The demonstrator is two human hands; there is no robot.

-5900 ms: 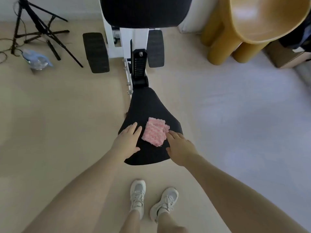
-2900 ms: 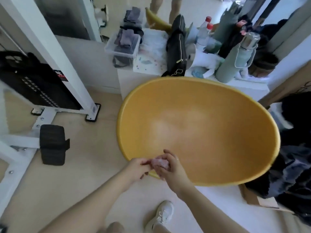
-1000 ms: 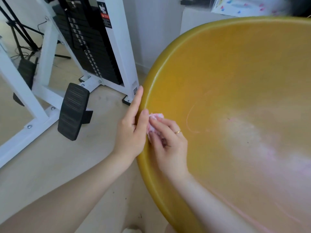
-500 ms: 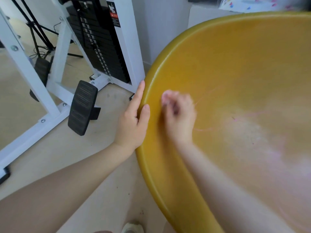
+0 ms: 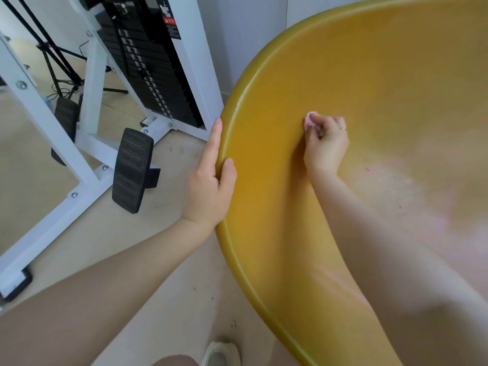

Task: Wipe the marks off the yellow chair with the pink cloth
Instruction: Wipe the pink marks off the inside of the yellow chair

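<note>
The right hand (image 5: 326,143) curls its fingers round a bunched pink cloth (image 5: 309,122), pressing it against the smooth inner wall of the yellow chair (image 5: 277,196); the left hand (image 5: 211,178) lies on the chair's rounded rim, fingers straight along the outside, thumb over the edge; faint pink marks (image 5: 369,170) show deeper inside the glossy shell; left of the chair, a white-framed weight machine (image 5: 163,62) with a ribbed black footplate (image 5: 132,170) stands on pale flooring (image 5: 105,228).

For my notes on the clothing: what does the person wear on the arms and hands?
Both forearms are bare, with no sleeves in view. The right hand wears a thin gold-coloured ring on one finger. The left hand shows no ring, watch or glove.
</note>
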